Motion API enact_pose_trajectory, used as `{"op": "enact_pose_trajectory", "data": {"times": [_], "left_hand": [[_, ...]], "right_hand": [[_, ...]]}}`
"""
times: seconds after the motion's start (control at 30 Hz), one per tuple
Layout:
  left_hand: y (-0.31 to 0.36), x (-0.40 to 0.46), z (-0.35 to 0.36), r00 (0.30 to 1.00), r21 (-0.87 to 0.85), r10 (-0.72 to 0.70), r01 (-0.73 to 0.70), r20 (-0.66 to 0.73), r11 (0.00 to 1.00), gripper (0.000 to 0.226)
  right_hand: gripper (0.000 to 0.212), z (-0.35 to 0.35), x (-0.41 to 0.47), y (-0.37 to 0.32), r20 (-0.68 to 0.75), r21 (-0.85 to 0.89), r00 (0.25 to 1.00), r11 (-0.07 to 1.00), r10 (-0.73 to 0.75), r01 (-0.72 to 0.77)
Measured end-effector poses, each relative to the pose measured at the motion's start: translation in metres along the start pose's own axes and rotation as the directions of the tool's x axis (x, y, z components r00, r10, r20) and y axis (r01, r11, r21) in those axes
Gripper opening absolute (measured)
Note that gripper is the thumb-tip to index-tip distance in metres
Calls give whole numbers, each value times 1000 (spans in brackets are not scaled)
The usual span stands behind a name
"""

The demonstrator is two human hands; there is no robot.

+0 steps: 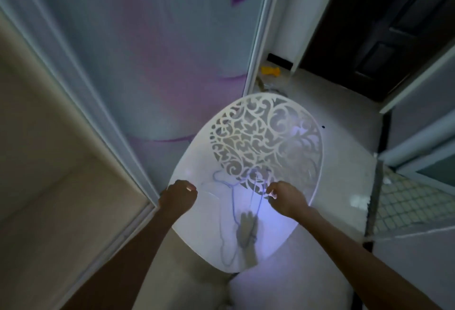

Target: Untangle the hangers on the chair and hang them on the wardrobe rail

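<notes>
A white chair (197, 231) with a cut-out scroll-pattern back (266, 142) stands below me. On its seat lies a tangle of thin pale blue wire hangers (232, 211), blurred and washed out by bright light. My left hand (178, 197) hovers over the seat's left side with its fingers curled; whether it holds a wire I cannot tell. My right hand (285, 197) is at the right of the tangle, fingers curled, seemingly pinching a hanger wire near the chair back. No wardrobe rail is visible.
A pale sliding wardrobe door (147, 51) with purple marks rises behind the chair; an open beige compartment (49, 162) lies left. A dark door (381, 26) stands at the far right. A yellow object (270, 71) sits on the floor beyond the chair. Tiled floor (413, 201) shows right.
</notes>
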State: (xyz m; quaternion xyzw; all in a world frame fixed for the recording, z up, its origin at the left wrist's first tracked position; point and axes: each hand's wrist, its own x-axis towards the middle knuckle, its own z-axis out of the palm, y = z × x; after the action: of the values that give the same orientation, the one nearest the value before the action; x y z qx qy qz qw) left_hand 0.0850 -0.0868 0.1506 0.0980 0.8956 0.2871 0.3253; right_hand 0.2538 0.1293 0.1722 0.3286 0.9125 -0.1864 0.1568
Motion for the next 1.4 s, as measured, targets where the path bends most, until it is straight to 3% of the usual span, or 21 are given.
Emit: {"op": "enact_pose_trajectory", "data": {"times": [0.1,0.23,0.33,0.4,0.5,0.6,0.73,0.8,0.9,0.97,1.07,1.23,1.4], "left_hand": [[-29,42,64,986,-108,-110,124,127,986,36],[-57,88,132,939,-208,-240,294,246,933,25],[-71,122,177,942,-208,-224,279,252,938,32],[-77,140,206,943,-210,-221,275,250,938,46],[-83,156,232,949,-209,-216,265,230,941,24],[-81,164,237,974,-68,-164,176,154,982,28],[-73,163,243,984,236,-87,48,158,971,29],[-68,158,242,996,374,-8,-26,87,927,25],[-64,149,231,985,587,169,-162,43,794,38],[-73,149,224,988,635,133,-151,76,757,38],[-91,151,218,978,451,-76,-19,192,892,31],[-93,150,189,943,82,-67,42,325,996,3],[-85,143,161,944,-47,-29,47,328,998,18]], "right_hand": [[33,47,28,33,160,18,983,995,94,-98],[54,118,76,52,354,77,906,958,234,-277],[95,164,110,53,359,228,868,870,343,-438],[115,192,125,49,296,297,874,833,384,-467],[129,223,138,38,195,302,880,827,434,-475],[129,234,152,29,158,312,873,816,461,-487],[126,231,164,27,291,296,833,784,470,-546],[115,224,163,29,346,303,811,762,472,-573],[94,205,159,41,421,293,781,746,461,-598],[79,188,157,54,460,325,798,762,390,-560],[49,163,149,68,492,363,809,769,322,-527],[94,155,139,42,508,345,779,742,368,-575],[107,143,123,31,417,197,811,830,410,-522]]}}
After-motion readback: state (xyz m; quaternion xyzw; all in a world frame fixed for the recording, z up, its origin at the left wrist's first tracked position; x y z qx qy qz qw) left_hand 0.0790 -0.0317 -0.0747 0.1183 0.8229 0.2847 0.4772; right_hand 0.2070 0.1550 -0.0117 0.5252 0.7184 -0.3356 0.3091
